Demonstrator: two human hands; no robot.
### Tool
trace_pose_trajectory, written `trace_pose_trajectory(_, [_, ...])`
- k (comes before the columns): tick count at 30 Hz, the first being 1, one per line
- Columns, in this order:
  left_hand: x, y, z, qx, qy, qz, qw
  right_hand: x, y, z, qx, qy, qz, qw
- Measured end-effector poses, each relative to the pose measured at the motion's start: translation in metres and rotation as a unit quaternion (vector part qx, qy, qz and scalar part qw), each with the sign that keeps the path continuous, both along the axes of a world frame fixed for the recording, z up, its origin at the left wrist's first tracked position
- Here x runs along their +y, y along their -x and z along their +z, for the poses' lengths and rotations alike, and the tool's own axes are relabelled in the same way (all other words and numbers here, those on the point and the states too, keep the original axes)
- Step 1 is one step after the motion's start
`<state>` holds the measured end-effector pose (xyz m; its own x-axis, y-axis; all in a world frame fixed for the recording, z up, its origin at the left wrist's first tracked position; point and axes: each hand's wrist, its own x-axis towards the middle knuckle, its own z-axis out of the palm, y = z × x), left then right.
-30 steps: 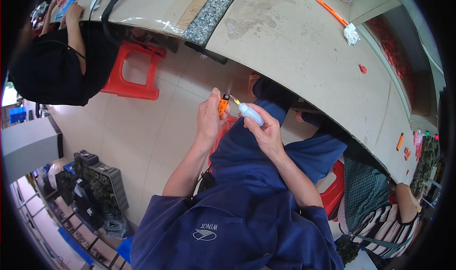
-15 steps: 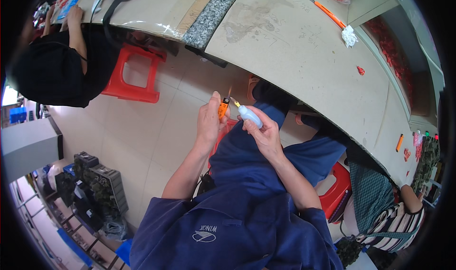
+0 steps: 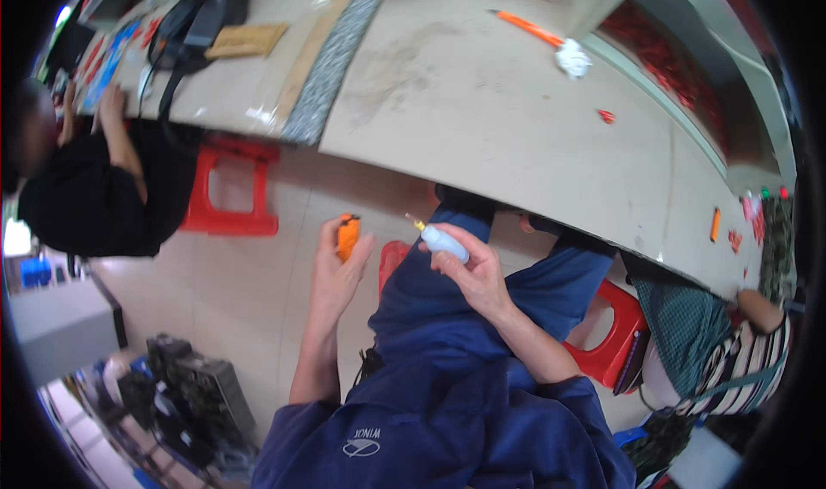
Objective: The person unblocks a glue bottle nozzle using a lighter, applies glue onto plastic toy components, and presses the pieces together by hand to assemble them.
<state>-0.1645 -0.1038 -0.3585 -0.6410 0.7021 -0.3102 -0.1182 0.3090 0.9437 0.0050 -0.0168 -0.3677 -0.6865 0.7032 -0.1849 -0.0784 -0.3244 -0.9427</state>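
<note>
My left hand (image 3: 338, 264) is closed on an orange lighter (image 3: 348, 238), held upright with its dark top up and no flame showing. In my right hand (image 3: 478, 276) is a small pale blue squeeze bottle (image 3: 445, 243), gripped between thumb and fingers. Its yellow collar and thin metal tip (image 3: 413, 221) point up and left toward the lighter, with a gap between them. Both hands are held over my lap, in front of the table's near edge.
The table (image 3: 516, 136) holds an orange cutter (image 3: 527, 28), crumpled white paper (image 3: 572, 59), small red pieces (image 3: 607, 116) and another orange stick-like item (image 3: 715, 225). A red stool (image 3: 231, 188) and a co-worker in black (image 3: 95, 192) are at left; a person in stripes (image 3: 731, 364) sits at right.
The lighter's flame has gone out. My left hand has moved left, drawing the lighter away from the bottle's tip. The whole view has shifted; the right hand still holds the bottle.
</note>
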Motion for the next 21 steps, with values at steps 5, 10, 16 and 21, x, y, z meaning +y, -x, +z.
trace_pose_trajectory(5, [0.056, 0.005, 0.054, 0.283, 0.013, -0.092, 0.955, 0.021, -0.039, 0.034, 0.043, -0.027, -0.083, 0.995])
trace_pose_trajectory(10, [0.152, 0.033, 0.048, 0.567, 0.064, -0.174, 0.802, 0.043, -0.088, 0.049, 0.032, -0.068, -0.198, 0.977])
trace_pose_trajectory(16, [0.137, -0.041, 0.061, 0.634, -0.12, -0.156, 0.748, 0.078, -0.164, 0.05, 0.043, -0.153, -0.363, 0.918])
trace_pose_trajectory(21, [0.084, -0.149, -0.038, 0.283, 0.022, -0.626, 0.727, 0.128, -0.22, 0.06, -0.018, -0.273, -0.393, 0.878])
